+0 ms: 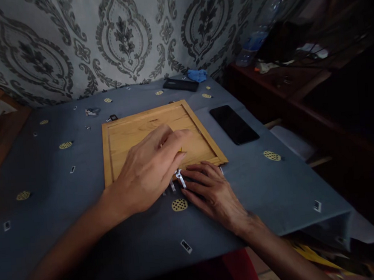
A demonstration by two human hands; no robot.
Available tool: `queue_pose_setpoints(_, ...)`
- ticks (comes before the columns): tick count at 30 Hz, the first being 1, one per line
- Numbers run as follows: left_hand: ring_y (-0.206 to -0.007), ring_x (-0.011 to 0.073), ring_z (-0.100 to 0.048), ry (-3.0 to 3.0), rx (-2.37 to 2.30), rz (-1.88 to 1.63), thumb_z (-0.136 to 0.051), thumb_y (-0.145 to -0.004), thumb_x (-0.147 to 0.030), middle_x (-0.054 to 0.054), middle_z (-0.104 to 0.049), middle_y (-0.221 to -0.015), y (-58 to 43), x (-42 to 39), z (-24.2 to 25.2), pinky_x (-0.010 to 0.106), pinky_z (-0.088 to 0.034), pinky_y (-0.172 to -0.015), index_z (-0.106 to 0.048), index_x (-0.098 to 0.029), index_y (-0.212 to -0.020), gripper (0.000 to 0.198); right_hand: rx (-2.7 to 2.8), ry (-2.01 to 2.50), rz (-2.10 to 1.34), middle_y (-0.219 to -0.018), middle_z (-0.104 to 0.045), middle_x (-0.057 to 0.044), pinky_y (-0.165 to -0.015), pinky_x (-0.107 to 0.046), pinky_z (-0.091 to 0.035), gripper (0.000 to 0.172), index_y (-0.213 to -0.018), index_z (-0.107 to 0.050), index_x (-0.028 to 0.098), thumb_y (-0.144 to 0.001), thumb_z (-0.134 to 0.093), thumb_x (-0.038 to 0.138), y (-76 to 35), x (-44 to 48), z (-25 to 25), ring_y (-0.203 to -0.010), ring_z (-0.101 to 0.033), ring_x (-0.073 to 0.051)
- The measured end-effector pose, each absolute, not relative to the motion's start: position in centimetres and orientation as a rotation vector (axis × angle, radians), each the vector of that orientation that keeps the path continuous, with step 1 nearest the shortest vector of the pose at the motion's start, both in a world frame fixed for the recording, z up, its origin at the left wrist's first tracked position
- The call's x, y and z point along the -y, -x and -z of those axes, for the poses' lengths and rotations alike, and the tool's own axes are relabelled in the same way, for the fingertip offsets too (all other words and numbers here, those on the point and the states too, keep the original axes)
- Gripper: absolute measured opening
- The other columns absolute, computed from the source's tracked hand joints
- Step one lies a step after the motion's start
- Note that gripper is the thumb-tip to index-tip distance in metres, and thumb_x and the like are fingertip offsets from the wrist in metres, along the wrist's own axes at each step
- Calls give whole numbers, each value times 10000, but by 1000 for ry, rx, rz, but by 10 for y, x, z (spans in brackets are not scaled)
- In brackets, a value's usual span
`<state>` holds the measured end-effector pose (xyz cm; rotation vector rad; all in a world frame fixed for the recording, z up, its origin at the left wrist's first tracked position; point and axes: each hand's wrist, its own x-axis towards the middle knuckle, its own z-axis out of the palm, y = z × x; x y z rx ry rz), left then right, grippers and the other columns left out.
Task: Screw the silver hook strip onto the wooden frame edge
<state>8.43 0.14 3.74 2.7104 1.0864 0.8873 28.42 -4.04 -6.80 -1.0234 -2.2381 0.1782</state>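
A square wooden panel (135,133) with a raised frame lies flat on the blue tablecloth. Over its front part is my left hand (149,168), its fingers bent together around something mostly hidden; a bit of yellow shows between them. My right hand (211,191) rests with fingers spread at the panel's front edge. Between the two hands, at that edge, sits a small shiny metal piece (180,179) with prongs pointing towards me, close to my right fingertips.
A black phone (233,124) lies right of the panel. Behind it are a dark case (180,85) and a blue cloth (197,75). Small metal parts (92,111) lie at the back left. A plastic bottle (253,43) stands on the dark red furniture (266,77) at the right.
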Motion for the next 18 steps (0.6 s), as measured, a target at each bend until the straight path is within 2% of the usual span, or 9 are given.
queue_pose_setpoints(3, -1033, 207, -648, -2659, -1069, -882, -508, -966, -105, 58, -648, -1097, -83, -1, -40, 349, -547, -862, -486, -211, -1267, 320, 2244, 1024, -188, -1133, -756, -29, -1026, -529, -451, 169, -1018, -759, 262, -981, -594, 245, -285, 40, 68, -1099, -648, -260)
queue_pose_setpoints(5, -1051, 208, -651, -2663, -1053, -879, -518, -971, -125, 68, -656, -1131, -83, -1, -39, 350, -552, -879, -480, -203, -1268, 309, 2249, 1026, -196, -1141, -753, -23, -1031, -528, -448, 170, -1025, -757, 275, -980, -595, 246, -285, 41, 68, -1106, -646, -258)
queue_pose_setpoints(11, -918, 216, -652, -2731, -1133, -854, -539, -996, -260, 58, -641, -987, -86, -3, -34, 337, -551, -747, -526, -166, -1212, 236, 2228, 1013, -195, -1119, -758, -34, -1036, -518, -441, 151, -1009, -754, 250, -976, -607, 238, -284, 41, 67, -1103, -642, -259)
queue_pose_setpoints(15, -871, 177, -638, -2684, -1085, -887, -521, -990, -171, 37, -626, -959, -84, -1, -36, 299, -530, -742, -566, -162, -1173, 188, 2246, 1016, -190, -1145, -753, -26, -1036, -527, -436, 167, -1045, -752, 272, -981, -600, 248, -285, 41, 67, -1106, -641, -255)
queue_pose_setpoints(18, -982, 162, -642, -2637, -1011, -897, -518, -967, -83, 47, -658, -1072, -82, 0, -40, 285, -526, -850, -534, -150, -1241, 283, 2256, 1019, -187, -1149, -752, -33, -1032, -529, -440, 168, -1049, -750, 263, -984, -596, 252, -285, 41, 68, -1106, -640, -255)
